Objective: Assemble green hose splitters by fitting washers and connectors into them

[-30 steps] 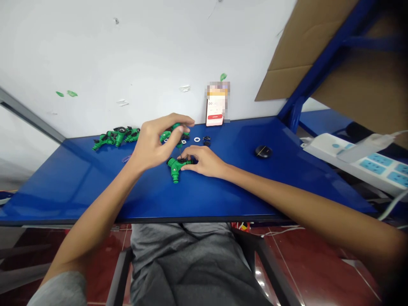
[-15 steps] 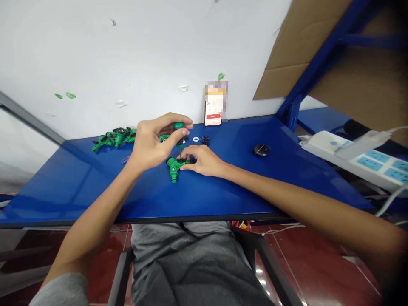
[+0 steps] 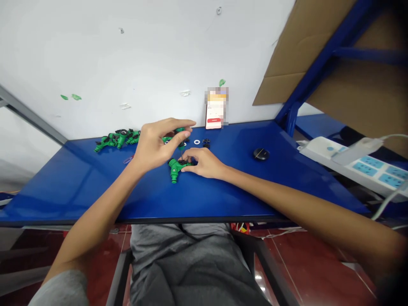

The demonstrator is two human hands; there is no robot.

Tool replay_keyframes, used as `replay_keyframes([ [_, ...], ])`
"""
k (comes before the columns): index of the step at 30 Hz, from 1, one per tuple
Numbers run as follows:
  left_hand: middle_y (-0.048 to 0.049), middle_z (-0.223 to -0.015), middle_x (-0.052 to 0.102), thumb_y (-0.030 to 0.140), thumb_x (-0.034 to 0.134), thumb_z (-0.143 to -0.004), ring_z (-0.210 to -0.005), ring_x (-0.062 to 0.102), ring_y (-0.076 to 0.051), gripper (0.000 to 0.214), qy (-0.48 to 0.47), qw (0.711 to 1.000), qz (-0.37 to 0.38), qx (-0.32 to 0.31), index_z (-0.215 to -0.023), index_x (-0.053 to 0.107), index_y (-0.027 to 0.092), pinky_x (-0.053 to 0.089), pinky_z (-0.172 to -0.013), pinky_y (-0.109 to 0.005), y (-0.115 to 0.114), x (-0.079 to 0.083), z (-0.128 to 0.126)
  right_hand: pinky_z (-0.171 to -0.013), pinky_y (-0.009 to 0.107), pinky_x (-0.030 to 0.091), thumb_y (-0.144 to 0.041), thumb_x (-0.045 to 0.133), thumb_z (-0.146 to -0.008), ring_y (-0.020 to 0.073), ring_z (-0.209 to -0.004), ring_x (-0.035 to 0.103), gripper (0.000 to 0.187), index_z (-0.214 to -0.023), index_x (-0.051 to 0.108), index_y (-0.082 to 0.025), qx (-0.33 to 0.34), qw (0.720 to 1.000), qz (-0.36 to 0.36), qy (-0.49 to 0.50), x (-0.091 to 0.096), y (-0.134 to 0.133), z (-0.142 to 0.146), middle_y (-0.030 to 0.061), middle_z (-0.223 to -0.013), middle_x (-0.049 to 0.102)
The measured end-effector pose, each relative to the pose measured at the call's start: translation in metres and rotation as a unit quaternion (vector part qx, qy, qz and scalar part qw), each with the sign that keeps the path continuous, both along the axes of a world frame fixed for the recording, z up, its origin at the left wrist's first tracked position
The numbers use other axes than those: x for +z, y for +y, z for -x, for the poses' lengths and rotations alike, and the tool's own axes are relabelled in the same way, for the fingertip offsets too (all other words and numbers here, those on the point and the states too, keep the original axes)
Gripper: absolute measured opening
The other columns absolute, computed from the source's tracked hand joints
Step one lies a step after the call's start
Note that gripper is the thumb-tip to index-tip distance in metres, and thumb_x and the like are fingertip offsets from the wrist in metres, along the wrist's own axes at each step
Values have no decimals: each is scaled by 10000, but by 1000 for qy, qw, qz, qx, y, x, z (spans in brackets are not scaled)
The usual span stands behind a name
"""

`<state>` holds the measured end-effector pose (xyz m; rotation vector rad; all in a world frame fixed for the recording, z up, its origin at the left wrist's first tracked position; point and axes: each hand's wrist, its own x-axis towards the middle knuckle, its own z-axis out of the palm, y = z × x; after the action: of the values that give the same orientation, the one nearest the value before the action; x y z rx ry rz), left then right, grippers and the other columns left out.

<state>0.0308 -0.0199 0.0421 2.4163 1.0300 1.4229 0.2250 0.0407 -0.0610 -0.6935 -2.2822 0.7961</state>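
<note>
My left hand (image 3: 159,142) is closed round the green handle of a screwdriver (image 3: 180,144), whose thin shaft points down. Below it lies a green Y-shaped hose connector (image 3: 174,169) with black parts, on the blue table. The screwdriver's tip meets the black part on the connector's upper side, partly hidden by fingers. My right hand (image 3: 204,162) pinches the connector's right arm between thumb and fingers. Just behind the hands are a white ring washer (image 3: 196,142) and small black parts (image 3: 206,143). Another green piece (image 3: 167,139) shows partly behind my left hand.
Several green connectors (image 3: 121,138) are heaped at the table's back left, near a small purplish item (image 3: 128,160). A phone (image 3: 214,114) leans against the wall. To the right lie a round black case (image 3: 261,154) and a white power strip (image 3: 357,161) with cables.
The view has tilted slightly, so the scene sits a little lower. My left hand's fingers have shifted on the screwdriver handle, with the index finger straighter. My right hand keeps its hold on the connector.
</note>
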Motion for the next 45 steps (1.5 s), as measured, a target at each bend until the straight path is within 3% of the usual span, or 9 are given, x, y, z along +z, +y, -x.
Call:
replay_keyframes([
  [10, -91, -1157, 841, 433, 622, -1095, -965, 819, -200, 316, 1, 998, 42, -54, -1254, 801, 227, 666, -899, -337, 0, 2, 2, -784, 312, 514, -206, 936, -806, 199, -834, 706, 263, -1029, 799, -178, -2, 1000, 11, -1, 2, -2, 1, 38, -946, 811],
  [17, -105, -1192, 795, 443, 566, -1125, -1031, 795, -183, 362, -6, 991, 59, -121, -1383, 704, 230, 644, -885, -301, 9, -7, 3, -834, 335, 546, -230, 898, -860, 206, -876, 702, 257, -1075, 768, -174, 14, 999, -23, -18, 1, -2, -2, 51, -987, 789],
  [19, -79, -1112, 769, 446, 557, -1131, -940, 776, -159, 340, -66, 992, 25, -105, -1366, 682, 233, 633, -843, -297, 15, -7, 8, -842, 333, 549, -240, 885, -872, 206, -902, 695, 269, -1103, 757, -184, 12, 999, -30, -27, 0, -1, -3, 50, -1005, 769],
  [23, -14, -935, 664, 438, 487, -1151, -738, 664, -122, 304, -161, 987, -17, -3, -1326, 639, 241, 552, -689, -265, 29, -6, 28, -867, 358, 559, -275, 849, -896, 219, -943, 692, 307, -1171, 726, -220, -6, 997, -25, -78, 4, -3, -11, 47, -1055, 737],
  [29, 30, -717, 593, 380, 483, -1116, -627, 538, -148, 307, 77, 986, 86, 121, -1264, 679, 197, 434, -678, -297, 42, -19, 41, -992, 449, 564, -405, 840, -907, 289, -1185, 667, 509, -1340, 619, -255, -15, 993, -78, -86, 15, -11, -21, 108, -1318, 644],
  [33, -38, -839, 718, 336, 512, -1066, -711, 620, -199, 287, 207, 962, 111, 141, -1223, 696, 180, 452, -744, -331, 48, -28, 44, -891, 389, 557, -304, 725, -972, 219, -970, 681, 166, -1115, 667, -245, 12, 995, -75, -67, 16, -8, -23, 57, -1124, 676],
  [36, -83, -986, 776, 310, 514, -1034, -802, 671, -238, 261, 288, 939, 144, 117, -1160, 713, 198, 472, -782, -350, 56, -32, 54, -815, 354, 527, -267, 726, -943, 203, -892, 652, 96, -966, 637, -237, 13, 994, -88, -70, 17, -5, -26, 25, -977, 673],
  [41, -80, -944, 777, 218, 477, -953, -807, 675, -239, 222, 293, 923, 207, 137, -967, 698, 200, 472, -750, -341, 63, -28, 75, -854, 398, 541, -363, 756, -944, 249, -975, 632, 198, -964, 607, -234, -23, 985, -139, -104, 24, -7, -31, 61, -1061, 639],
  [45, -42, -812, 753, 203, 555, -840, -659, 597, -193, 185, 294, 910, 232, 178, -891, 732, 212, 411, -655, -322, 62, -20, 88, -1096, 508, 536, -441, 779, -954, 313, -1265, 605, 393, -1268, 636, -255, -2, 984, -158, -79, 23, -7, -31, 114, -1343, 602],
])
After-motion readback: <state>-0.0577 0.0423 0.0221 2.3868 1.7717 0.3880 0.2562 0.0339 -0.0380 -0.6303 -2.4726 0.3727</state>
